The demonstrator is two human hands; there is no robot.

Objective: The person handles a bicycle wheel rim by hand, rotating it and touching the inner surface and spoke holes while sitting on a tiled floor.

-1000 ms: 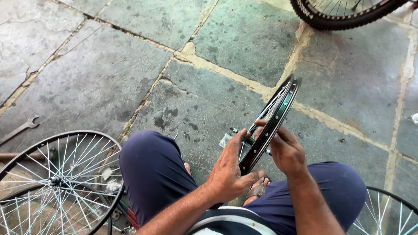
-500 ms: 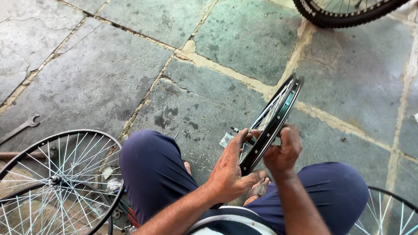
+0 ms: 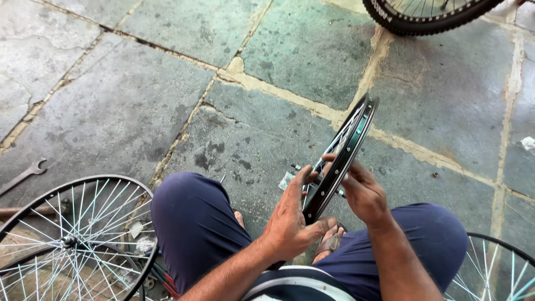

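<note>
Left hand (image 3: 292,220): fingers spread and curled loosely against the near side of the rim (image 3: 343,156), thumb low by its lower edge — bracing it, not a full clench. Right hand (image 3: 362,192): fingers curled over the far side of the rim, tips on the spokes; whether they pinch anything cannot be told.

The rim stands on edge between the 2 hands, tilted, its top leaning away toward the upper right. It is black with thin silver spokes and sits between the person's knees, lower part behind the left palm.

Both knees are in dark blue trousers (image 3: 195,223). A sandalled foot (image 3: 330,242) shows just under the rim.

Left of the knees lies a spoked wheel (image 3: 72,239), flat on the stone floor (image 3: 134,106). A spanner (image 3: 25,175) rests near the left edge. A tyred wheel (image 3: 423,17) sits at the top — well apart. Another wheel (image 3: 493,267) shows at lower right.
</note>
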